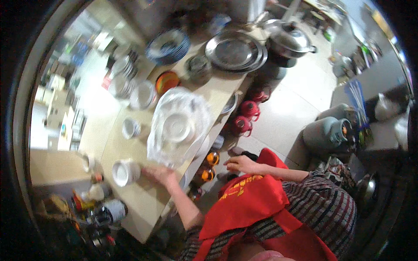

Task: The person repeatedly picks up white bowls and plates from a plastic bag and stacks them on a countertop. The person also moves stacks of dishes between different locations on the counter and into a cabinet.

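My left hand (160, 175) lies over the beige counter (143, 212), its blurred fingers stretched toward a stack of small white bowls (125, 173). The fingertips are close beside the stack; whether they touch it cannot be told. My right hand (241, 164) hangs in front of the red apron (248, 202), loosely bent and holding nothing. Beyond my left hand, a round white dish (177, 128) rests on clear plastic wrap (163, 146). Another small stack of white bowls (131, 128) stands to the left of the plastic.
Farther along are larger white bowls (143, 94), an orange bowl (167, 82), blue-rimmed plates (168, 46), steel trays (233, 50) and a lidded pot (290, 37). Bottles (114, 210) stand near the counter's near-left corner. Red kettles (249, 109) sit below; gas cylinders (323, 132) stand right.
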Available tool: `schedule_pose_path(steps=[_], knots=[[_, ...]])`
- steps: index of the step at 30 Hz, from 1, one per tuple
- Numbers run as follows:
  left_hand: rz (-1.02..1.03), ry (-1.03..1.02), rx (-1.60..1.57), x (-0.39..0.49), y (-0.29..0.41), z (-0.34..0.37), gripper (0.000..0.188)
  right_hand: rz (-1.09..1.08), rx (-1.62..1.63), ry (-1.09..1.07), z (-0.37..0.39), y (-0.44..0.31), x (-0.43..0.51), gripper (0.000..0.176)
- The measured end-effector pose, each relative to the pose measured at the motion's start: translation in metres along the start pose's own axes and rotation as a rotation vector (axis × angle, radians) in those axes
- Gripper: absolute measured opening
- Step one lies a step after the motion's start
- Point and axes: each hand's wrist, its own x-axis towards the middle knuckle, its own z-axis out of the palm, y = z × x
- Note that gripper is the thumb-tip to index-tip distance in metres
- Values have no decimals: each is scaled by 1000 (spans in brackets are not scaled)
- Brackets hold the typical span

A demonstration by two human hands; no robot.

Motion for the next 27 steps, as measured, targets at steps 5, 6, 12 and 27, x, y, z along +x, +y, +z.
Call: schedule_pose_path(steps=[5,6,12,27], knots=[[208,234,-274,10,-25,0,73,-73,198,258,-51,35,-43,37],[-60,20,-938,-1,-30,-9,65,-48,230,264,-64,41,-47,36],[-216,694,-473,-66,-34,-39,32,-122,398,276,-171,83,-95,36],[374,-1156,-1073,-327,585,119,23,-274,705,829,-480,204,-218,35]])
